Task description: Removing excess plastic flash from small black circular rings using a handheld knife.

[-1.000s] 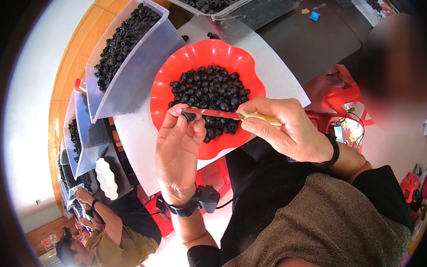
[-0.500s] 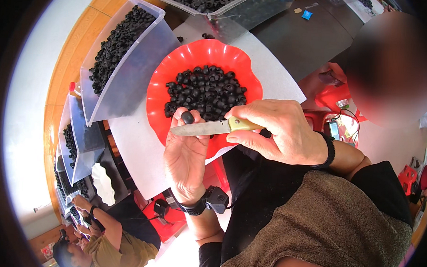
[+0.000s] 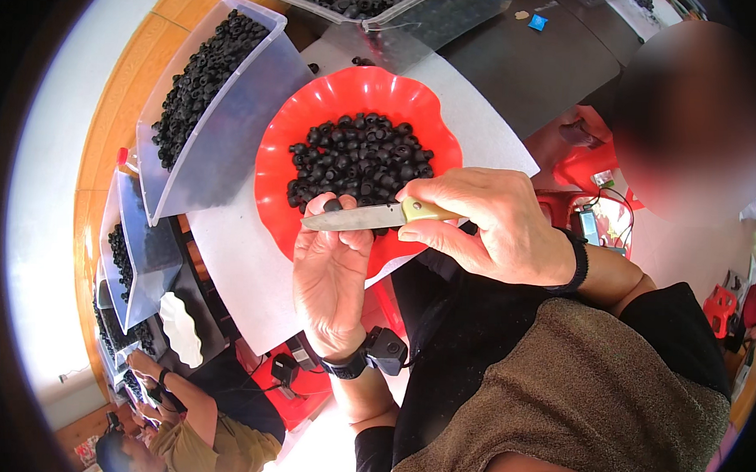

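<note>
My right hand grips the yellowish-green handle of a knife, its blade pointing left. Palm up, my left hand holds a small round black rubber-like piece at its fingertips. The blade lies across those fingers and covers the lower part of the piece; whether it cuts in cannot be seen. Just beyond both hands sits a wavy-rimmed red bowl with a heap of similar black pieces, some showing holes.
Clear plastic bins full of black pieces stand at the left and far side. White paper lies under the bowl. A co-worker is at lower left, and another person at upper right. A blue packet lies on the dark table.
The knife blade has risen slightly toward the left fingertips and now hides more of the black piece. Both hands otherwise keep nearly the same place.
</note>
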{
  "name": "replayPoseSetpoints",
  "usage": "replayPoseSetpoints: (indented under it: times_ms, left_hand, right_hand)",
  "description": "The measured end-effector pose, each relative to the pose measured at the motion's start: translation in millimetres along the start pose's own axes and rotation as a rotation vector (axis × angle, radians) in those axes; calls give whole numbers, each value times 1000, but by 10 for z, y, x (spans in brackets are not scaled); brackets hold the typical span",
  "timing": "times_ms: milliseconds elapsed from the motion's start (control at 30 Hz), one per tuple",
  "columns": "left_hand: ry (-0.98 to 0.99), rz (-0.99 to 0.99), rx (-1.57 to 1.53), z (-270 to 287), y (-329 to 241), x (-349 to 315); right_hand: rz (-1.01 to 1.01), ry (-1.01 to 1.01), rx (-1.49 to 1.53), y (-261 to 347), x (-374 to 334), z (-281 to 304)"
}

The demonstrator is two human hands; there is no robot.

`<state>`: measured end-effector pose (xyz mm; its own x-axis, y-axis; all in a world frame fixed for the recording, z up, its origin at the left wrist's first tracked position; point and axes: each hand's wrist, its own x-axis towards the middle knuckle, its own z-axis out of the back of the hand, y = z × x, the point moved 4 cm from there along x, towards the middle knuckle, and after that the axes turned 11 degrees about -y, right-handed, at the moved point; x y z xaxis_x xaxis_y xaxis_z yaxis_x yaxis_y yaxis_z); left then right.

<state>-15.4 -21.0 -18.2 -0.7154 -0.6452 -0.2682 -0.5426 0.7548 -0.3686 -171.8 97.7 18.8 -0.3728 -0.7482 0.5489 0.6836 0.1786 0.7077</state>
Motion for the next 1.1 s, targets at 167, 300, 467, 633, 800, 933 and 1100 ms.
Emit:
replayPoseSetpoints:
  times_ms: [167,300,467,633,800,933,1100]
  left_hand:
    - [-82,-72,116,-8,-25,30]
    - [5,-51,266,-100,60,3]
    - [-30,-15,252,-94,125,23]
    - [-31,14,202,-86,135,56]
    - [-94,-55,291,-107,159,16]
    - [-47,-82,355,-141,163,2]
    - [-9,-66,336,-136,171,-1]
  right_hand:
    - [-2,-16,20,-13,31,-43]
    - [-40,-50,2,-96,113,-78]
    - [-141,-77,53,-199,164,-32]
    - [-229,-81,246,-143,160,-33]
    - [-331,92,427,-69,156,-114]
    - [-313,89,594,-21,205,-209]
    - [-615,205,1046,-24,207,-306]
